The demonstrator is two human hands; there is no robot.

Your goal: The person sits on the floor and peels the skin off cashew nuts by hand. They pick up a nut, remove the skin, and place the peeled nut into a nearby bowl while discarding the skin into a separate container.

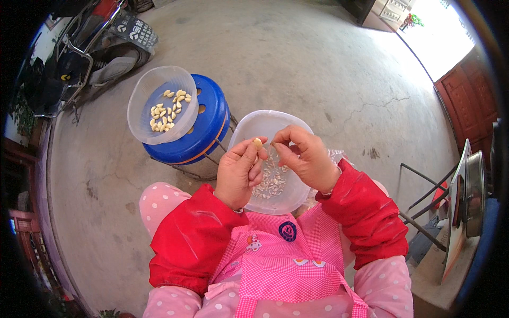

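Observation:
My left hand (238, 175) pinches a peeled-looking garlic clove (258, 143) between thumb and index finger. Just to its right, the thumb and index fingertips of my right hand (308, 159) are pressed together; whether a scrap of skin is between them is too small to tell. Both hands are above a translucent plastic basin (292, 194) between my knees, its bottom strewn with garlic skins (272, 185). Off to the left, a clear plastic bowl (137, 99) holds many pale garlic cloves (163, 115). That bowl rests on a round blue stool (214, 107), overhanging its left side.
A scooter (115, 59) stands at the upper left on the concrete floor (298, 63). To the right are a folding metal-legged frame (425, 187) and a glass-lidded pan (475, 194). Clear plastic wrap (338, 155) shows beside the basin. A red-brown door (469, 89) is at the far right.

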